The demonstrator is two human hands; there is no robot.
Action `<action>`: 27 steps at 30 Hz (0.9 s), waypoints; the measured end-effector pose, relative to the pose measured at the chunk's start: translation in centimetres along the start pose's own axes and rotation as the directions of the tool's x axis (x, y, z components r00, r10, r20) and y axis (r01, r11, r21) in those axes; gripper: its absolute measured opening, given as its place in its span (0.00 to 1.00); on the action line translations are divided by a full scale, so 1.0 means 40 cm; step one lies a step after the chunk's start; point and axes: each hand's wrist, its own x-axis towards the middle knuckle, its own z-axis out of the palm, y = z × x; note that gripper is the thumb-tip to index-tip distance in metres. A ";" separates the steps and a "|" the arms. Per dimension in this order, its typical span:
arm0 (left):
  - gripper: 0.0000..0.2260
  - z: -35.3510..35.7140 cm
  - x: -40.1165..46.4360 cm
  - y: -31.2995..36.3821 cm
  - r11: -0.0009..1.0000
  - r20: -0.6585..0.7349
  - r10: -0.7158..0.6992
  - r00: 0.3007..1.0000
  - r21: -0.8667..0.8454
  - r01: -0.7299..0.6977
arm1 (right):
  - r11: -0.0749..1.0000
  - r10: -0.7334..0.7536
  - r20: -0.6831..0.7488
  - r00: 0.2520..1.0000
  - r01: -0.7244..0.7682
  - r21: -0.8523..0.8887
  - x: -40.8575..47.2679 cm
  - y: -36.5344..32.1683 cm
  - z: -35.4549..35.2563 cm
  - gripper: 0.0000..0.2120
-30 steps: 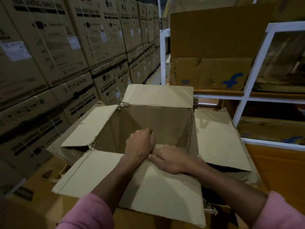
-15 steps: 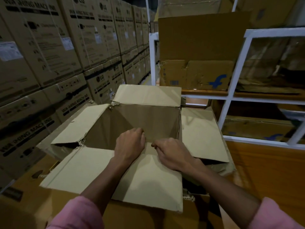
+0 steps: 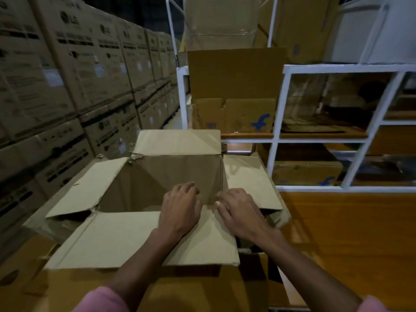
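Note:
A large open cardboard box (image 3: 180, 172) stands in front of me with all its flaps folded outward. What lies at its bottom is too dark to make out. My left hand (image 3: 180, 208) lies on the near flap (image 3: 117, 239) with its fingers curled over the fold into the opening. My right hand (image 3: 238, 208) sits just to the right of it at the box's near right corner, fingers curled at the same edge. A small gap separates the two hands. Pink sleeves show at the bottom of the view.
Stacked printed appliance cartons (image 3: 67, 64) form a wall on the left. A white metal rack (image 3: 279, 122) behind and to the right holds flattened cartons, one with a blue logo (image 3: 236, 113). An orange wooden surface (image 3: 349, 244) lies to the right of the box.
My hands, touching a second ago, have drawn slightly apart along the near edge. The view has tilted up and shifted, showing more of the rack.

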 end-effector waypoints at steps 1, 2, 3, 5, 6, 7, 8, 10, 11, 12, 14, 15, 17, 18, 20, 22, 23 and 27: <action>0.14 -0.006 0.000 0.018 0.999 0.001 0.006 1.000 -0.035 -0.006 | 1.000 0.021 -0.031 0.999 -0.021 0.018 -0.015 0.006 -0.005 0.19; 0.15 -0.013 0.000 0.042 0.997 -0.001 0.021 1.000 -0.068 -0.021 | 0.999 0.040 -0.064 0.997 -0.038 0.023 -0.030 0.014 -0.011 0.18; 0.16 -0.021 -0.001 0.068 0.994 -0.002 0.045 0.999 -0.096 -0.045 | 0.998 0.063 -0.093 0.994 -0.061 0.029 -0.046 0.023 -0.019 0.18; 0.17 -0.032 -0.007 0.127 0.983 0.004 0.108 0.994 -0.152 -0.106 | 0.994 0.108 -0.163 0.981 -0.103 0.040 -0.077 0.038 -0.045 0.19; 0.18 -0.035 -0.009 0.157 0.974 0.003 0.138 0.990 -0.183 -0.135 | 0.992 0.126 -0.194 0.973 -0.120 0.041 -0.091 0.048 -0.060 0.20; 0.18 -0.039 -0.012 0.188 0.965 -0.001 0.163 0.987 -0.209 -0.160 | 0.990 0.140 -0.223 0.965 -0.134 0.040 -0.106 0.058 -0.078 0.20; 0.18 -0.041 -0.013 0.220 0.957 0.001 0.184 0.983 -0.229 -0.179 | 0.988 0.152 -0.248 0.957 -0.146 0.043 -0.120 0.070 -0.097 0.19; 0.19 -0.042 -0.015 0.282 0.945 0.011 0.215 0.977 -0.254 -0.205 | 0.984 0.176 -0.285 0.942 -0.172 0.040 -0.149 0.096 -0.135 0.17; 0.20 -0.040 -0.015 0.312 0.940 0.015 0.230 0.973 -0.264 -0.218 | 0.982 0.186 -0.296 0.937 -0.185 0.032 -0.166 0.112 -0.151 0.16; 0.20 -0.034 -0.017 0.341 0.933 0.019 0.247 0.969 -0.273 -0.233 | 0.980 0.195 -0.308 0.931 -0.198 0.021 -0.183 0.127 -0.166 0.15; 0.21 -0.018 -0.021 0.395 0.921 0.016 0.281 0.959 -0.286 -0.265 | 0.972 0.222 -0.324 0.920 -0.233 0.004 -0.219 0.158 -0.191 0.17; 0.22 -0.008 -0.024 0.422 0.916 0.018 0.296 0.955 -0.287 -0.279 | 0.966 0.246 -0.324 0.913 -0.257 0.010 -0.237 0.173 -0.203 0.18; 0.23 0.014 -0.031 0.477 0.907 0.040 0.337 0.941 -0.281 -0.313 | 0.953 0.296 -0.321 0.900 -0.300 0.036 -0.275 0.208 -0.224 0.20; 0.24 0.025 -0.036 0.505 0.901 0.053 0.362 0.931 -0.275 -0.335 | 0.948 0.312 -0.319 0.895 -0.315 0.046 -0.296 0.229 -0.234 0.20; 0.25 0.054 -0.047 0.565 0.894 0.092 0.401 0.912 -0.256 -0.367 | 0.940 0.339 -0.312 0.888 -0.337 0.062 -0.342 0.285 -0.249 0.19; 0.26 0.086 -0.054 0.632 0.893 0.138 0.423 0.895 -0.231 -0.386 | 0.931 0.361 -0.299 0.883 -0.359 0.062 -0.397 0.351 -0.262 0.19; 0.26 0.102 -0.054 0.671 0.894 0.162 0.429 0.889 -0.218 -0.391 | 0.923 0.380 -0.292 0.878 -0.380 0.058 -0.429 0.390 -0.268 0.20; 0.28 0.167 -0.054 0.869 0.885 0.237 0.457 0.857 -0.220 -0.411 | 0.880 0.466 -0.270 0.843 -0.472 0.043 -0.583 0.571 -0.325 0.20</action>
